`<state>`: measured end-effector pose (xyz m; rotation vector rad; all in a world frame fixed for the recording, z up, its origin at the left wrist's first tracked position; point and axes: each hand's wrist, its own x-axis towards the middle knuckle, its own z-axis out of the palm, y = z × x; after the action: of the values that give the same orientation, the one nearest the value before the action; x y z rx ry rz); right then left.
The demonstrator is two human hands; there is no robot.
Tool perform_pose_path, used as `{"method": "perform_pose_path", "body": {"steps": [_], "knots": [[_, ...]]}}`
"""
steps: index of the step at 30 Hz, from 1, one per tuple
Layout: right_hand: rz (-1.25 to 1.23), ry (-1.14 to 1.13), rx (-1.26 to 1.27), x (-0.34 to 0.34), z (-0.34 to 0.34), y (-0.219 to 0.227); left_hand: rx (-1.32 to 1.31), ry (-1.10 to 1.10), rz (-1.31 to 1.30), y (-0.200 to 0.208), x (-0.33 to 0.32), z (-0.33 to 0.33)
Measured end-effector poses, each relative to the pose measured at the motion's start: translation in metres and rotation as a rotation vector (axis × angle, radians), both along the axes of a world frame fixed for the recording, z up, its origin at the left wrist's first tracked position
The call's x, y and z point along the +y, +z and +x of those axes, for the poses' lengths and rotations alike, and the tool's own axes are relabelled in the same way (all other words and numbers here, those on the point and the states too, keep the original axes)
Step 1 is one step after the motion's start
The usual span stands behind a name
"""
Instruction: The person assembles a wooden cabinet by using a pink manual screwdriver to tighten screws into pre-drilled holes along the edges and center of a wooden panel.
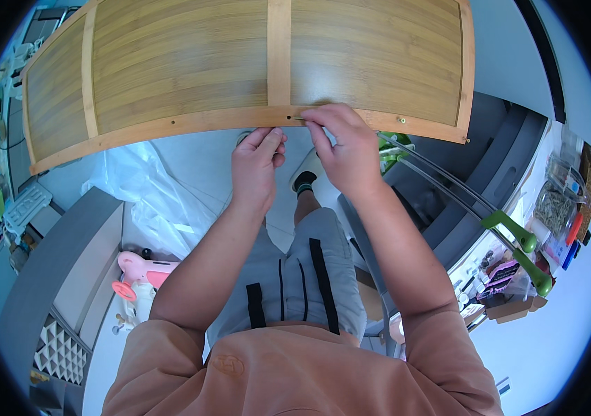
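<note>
A long wooden panel with lighter frame strips lies across the top of the head view. Between its thumb and fingertips, my right hand pinches a small thin brass-coloured pin, close beside a dark hole in the panel's near strip. My left hand is closed at the near edge, thumb pressed against curled fingers; what it holds, if anything, cannot be made out. Farther right on the same strip sits a small brass-coloured fitting. Another small hole shows to the left.
Two thin rods with green handles extend past the right forearm. A grey cabinet stands at left, near clear plastic sheeting and a pink toy. On the right, a jar of small hardware sits among packages.
</note>
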<state>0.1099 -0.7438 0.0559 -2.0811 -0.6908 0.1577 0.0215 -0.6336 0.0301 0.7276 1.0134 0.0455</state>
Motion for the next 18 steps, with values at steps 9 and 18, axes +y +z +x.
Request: {"method": "perform_pose_path", "body": {"steps": [9,18], "knots": [[-0.121,0.023,-0.120,0.0046,0.0073,-0.0004,-0.009,-0.089,-0.009,-0.0019,0.0011,0.0021],[-0.101,0.059,-0.107,0.0007,0.0091,0.0021,-0.014,-0.158,0.157,-0.0088,-0.0049,0.0056]]}}
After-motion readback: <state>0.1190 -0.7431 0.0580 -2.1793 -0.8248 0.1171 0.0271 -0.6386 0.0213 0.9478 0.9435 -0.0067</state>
